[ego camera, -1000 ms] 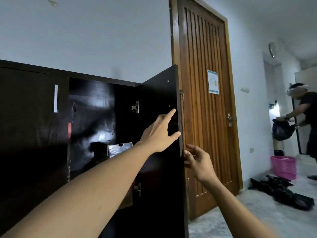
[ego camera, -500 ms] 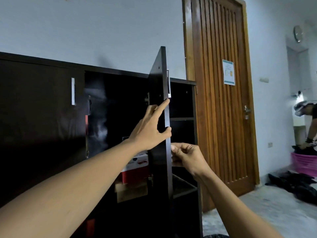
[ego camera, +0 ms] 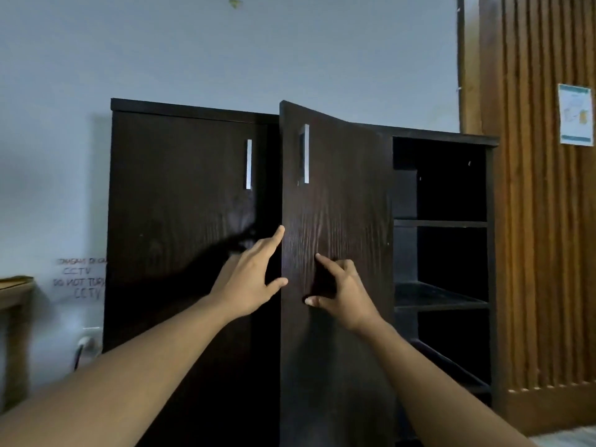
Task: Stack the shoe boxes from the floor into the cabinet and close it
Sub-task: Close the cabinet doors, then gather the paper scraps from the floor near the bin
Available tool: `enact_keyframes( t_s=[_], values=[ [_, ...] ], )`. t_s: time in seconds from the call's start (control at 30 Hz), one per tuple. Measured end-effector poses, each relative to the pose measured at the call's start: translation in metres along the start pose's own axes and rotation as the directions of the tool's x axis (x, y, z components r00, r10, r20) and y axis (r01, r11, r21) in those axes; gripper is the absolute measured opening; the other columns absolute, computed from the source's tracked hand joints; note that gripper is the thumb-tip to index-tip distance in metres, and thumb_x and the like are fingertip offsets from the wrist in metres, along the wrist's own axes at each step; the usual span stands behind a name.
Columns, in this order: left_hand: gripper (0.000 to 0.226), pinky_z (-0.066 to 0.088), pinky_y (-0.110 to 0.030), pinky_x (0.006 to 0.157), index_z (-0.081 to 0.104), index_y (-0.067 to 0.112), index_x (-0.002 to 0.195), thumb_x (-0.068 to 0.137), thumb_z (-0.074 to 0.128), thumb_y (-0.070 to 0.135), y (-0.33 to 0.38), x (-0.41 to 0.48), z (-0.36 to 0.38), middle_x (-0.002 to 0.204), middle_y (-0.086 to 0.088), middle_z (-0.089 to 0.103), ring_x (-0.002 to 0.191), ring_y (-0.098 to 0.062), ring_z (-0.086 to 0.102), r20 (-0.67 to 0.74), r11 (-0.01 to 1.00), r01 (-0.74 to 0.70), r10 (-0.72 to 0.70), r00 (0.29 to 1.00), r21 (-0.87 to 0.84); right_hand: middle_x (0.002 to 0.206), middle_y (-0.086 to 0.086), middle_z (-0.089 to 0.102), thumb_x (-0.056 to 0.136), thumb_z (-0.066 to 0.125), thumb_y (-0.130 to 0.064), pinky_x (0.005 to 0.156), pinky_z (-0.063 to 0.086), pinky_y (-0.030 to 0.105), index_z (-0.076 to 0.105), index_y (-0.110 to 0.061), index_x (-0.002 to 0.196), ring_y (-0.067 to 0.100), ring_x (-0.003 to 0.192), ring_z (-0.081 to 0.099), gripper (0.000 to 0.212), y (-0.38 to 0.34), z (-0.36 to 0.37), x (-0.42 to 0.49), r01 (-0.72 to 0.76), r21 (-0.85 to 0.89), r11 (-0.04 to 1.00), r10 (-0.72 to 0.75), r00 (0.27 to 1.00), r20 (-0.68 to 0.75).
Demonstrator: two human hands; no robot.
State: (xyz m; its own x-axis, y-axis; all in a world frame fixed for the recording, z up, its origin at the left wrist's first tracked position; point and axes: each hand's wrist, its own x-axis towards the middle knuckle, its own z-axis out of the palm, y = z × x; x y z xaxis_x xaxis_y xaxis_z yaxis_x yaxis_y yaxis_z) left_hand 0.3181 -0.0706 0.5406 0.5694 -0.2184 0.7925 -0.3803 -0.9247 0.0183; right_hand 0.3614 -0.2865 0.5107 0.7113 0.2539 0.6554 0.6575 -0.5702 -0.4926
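A dark wood cabinet (ego camera: pixel 193 111) stands against the pale wall. Its left door (ego camera: pixel 180 227) is closed. The right door (ego camera: pixel 338 204) stands slightly ajar, its free edge near the left door, silver handle (ego camera: pixel 305 153) facing me. My left hand (ego camera: pixel 251 275) lies at the door's free edge, index finger straight up along it, thumb touching the edge. My right hand (ego camera: pixel 342 291) touches the door's front with index fingertip and thumb, other fingers bent. The shoe boxes are hidden behind the doors.
Open dark shelves (ego camera: pixel 442 224) fill the cabinet's right section. A brown wooden room door (ego camera: pixel 532 221) with a paper notice (ego camera: pixel 577 114) stands at the right. A wooden table corner (ego camera: pixel 14 285) and a wall socket (ego camera: pixel 85 341) sit at the left.
The right cabinet door has swung from wide open to nearly closed. Both hands followed it leftward, my right hand moving from its edge to its front face. The boxes inside went out of sight.
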Motion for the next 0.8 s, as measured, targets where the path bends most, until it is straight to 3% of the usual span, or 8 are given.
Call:
enact_keyframes(
  t_s=[0.07, 0.13, 0.23, 0.37, 0.63, 0.8],
  values=[
    [0.099, 0.045, -0.042, 0.105, -0.001, 0.032, 0.158, 0.089, 0.068, 0.043, -0.014, -0.006, 0.023, 0.158, 0.006, 0.033, 0.13, -0.02, 0.051, -0.026, 0.995, 0.036, -0.034, 0.999, 0.089, 0.143, -0.006, 0.02, 0.077, 0.082, -0.032, 0.109, 0.041, 0.047, 0.013, -0.045, 0.153, 0.019, 0.133, 0.026, 0.104, 0.008, 0.017, 0.008, 0.012, -0.194, 0.981, -0.011, 1.0, 0.009],
    [0.098, 0.031, -0.048, 0.115, -0.001, 0.035, 0.157, 0.088, 0.068, 0.044, -0.022, -0.006, 0.041, 0.161, 0.008, 0.023, 0.144, -0.018, 0.03, -0.039, 0.982, 0.109, -0.104, 0.994, 0.157, 0.156, -0.004, 0.004, 0.076, 0.083, -0.031, 0.111, 0.037, 0.058, 0.002, -0.048, 0.153, 0.025, 0.144, 0.011, 0.113, 0.017, 0.034, 0.015, -0.013, -0.348, 0.937, 0.009, 1.0, -0.011],
    [0.103, 0.011, -0.062, 0.12, -0.005, 0.038, 0.155, 0.085, 0.07, 0.049, -0.034, 0.0, 0.064, 0.164, 0.008, 0.003, 0.152, -0.022, 0.002, 0.017, 0.95, 0.149, -0.16, 0.987, 0.274, 0.16, -0.008, -0.017, 0.077, 0.082, -0.028, 0.114, 0.019, 0.069, -0.003, -0.048, 0.152, 0.028, 0.15, -0.014, 0.115, 0.03, 0.055, 0.026, -0.064, -0.398, 0.915, 0.056, 0.998, -0.03],
    [0.107, -0.002, -0.067, 0.117, -0.006, 0.038, 0.155, 0.082, 0.07, 0.053, -0.052, 0.003, 0.092, 0.165, 0.004, -0.012, 0.151, -0.024, -0.021, 0.031, 0.932, 0.166, -0.186, 0.982, 0.321, 0.16, -0.009, -0.018, 0.079, 0.081, -0.031, 0.113, 0.02, 0.07, -0.002, -0.046, 0.152, 0.027, 0.15, -0.016, 0.112, 0.047, 0.071, 0.042, -0.054, -0.455, 0.889, 0.031, 0.998, -0.057],
    [0.1, 0.001, -0.067, 0.116, 0.006, 0.036, 0.157, 0.081, 0.067, 0.059, -0.063, 0.002, 0.108, 0.165, 0.001, -0.01, 0.151, -0.025, -0.018, -0.025, 0.91, 0.158, -0.161, 0.987, 0.384, 0.16, -0.006, -0.01, 0.077, 0.081, -0.035, 0.109, 0.028, 0.068, 0.003, -0.043, 0.153, 0.028, 0.149, -0.009, 0.109, 0.056, 0.074, 0.048, -0.03, -0.511, 0.859, -0.01, 0.997, -0.076],
    [0.1, 0.007, -0.068, 0.116, 0.008, 0.03, 0.157, 0.082, 0.07, 0.055, -0.042, 0.001, 0.096, 0.165, -0.004, -0.007, 0.152, -0.03, -0.015, 0.038, 0.922, 0.199, -0.224, 0.974, 0.333, 0.161, -0.009, -0.002, 0.082, 0.077, -0.035, 0.108, 0.042, 0.054, 0.008, -0.039, 0.155, 0.024, 0.147, 0.003, 0.1, 0.048, 0.048, 0.043, -0.014, -0.455, 0.89, 0.029, 0.999, 0.025]
  ],
)
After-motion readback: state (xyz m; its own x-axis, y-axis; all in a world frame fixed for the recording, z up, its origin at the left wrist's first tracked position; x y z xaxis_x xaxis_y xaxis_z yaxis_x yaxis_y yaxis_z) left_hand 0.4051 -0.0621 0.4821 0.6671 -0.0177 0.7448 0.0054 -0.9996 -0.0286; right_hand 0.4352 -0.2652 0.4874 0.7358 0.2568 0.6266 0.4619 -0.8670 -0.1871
